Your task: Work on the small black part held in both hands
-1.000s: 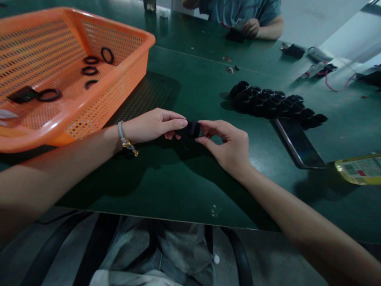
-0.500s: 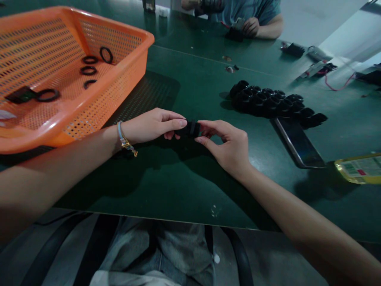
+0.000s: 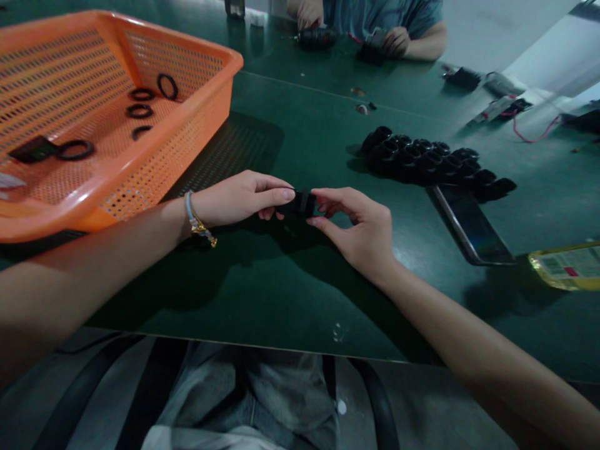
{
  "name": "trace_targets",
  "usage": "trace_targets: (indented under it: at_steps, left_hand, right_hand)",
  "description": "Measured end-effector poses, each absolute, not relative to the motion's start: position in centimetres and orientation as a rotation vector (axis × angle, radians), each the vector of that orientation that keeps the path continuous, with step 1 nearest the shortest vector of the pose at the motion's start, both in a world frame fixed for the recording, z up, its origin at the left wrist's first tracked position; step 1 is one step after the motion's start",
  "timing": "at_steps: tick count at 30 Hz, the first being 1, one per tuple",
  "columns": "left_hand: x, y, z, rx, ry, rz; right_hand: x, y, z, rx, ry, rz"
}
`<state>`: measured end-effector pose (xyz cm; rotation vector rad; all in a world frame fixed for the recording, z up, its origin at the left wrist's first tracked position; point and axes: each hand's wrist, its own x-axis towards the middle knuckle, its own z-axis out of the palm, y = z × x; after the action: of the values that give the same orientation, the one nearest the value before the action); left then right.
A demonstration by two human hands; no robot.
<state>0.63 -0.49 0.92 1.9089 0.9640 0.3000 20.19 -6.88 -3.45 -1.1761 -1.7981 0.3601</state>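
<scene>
Between my two hands is a small black cylindrical part [image 3: 304,203], held above the green table [image 3: 281,281]. My left hand [image 3: 250,197] pinches its left end, thumb on top. At the other end, the thumb and fingertips of my right hand [image 3: 359,228] grip the part's right edge. To the right, several black round parts [image 3: 422,156] stand in a tight cluster. The orange basket [image 3: 187,125] at the left holds several black rings [image 3: 139,111] and a dark block [image 3: 32,150].
A phone [image 3: 473,225] lies beside the black cluster, with a yellow-edged package [image 3: 569,265] at the right edge. Across the table, a person [image 3: 375,22] handles dark tools. Devices with a red wire [image 3: 537,137] lie at the far right.
The person across the table has lowered a dark tool onto the table, a hand now at its left end. My hands and the black part have hardly moved.
</scene>
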Motion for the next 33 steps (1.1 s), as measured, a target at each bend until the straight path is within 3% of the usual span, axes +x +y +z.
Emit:
trace_targets:
  at_steps: [33]
  left_hand:
    - [0.56,-0.32,0.62,1.936,0.935,0.313]
  right_hand:
    - [20.36,-6.58,-3.58,-1.172,-1.813,0.393]
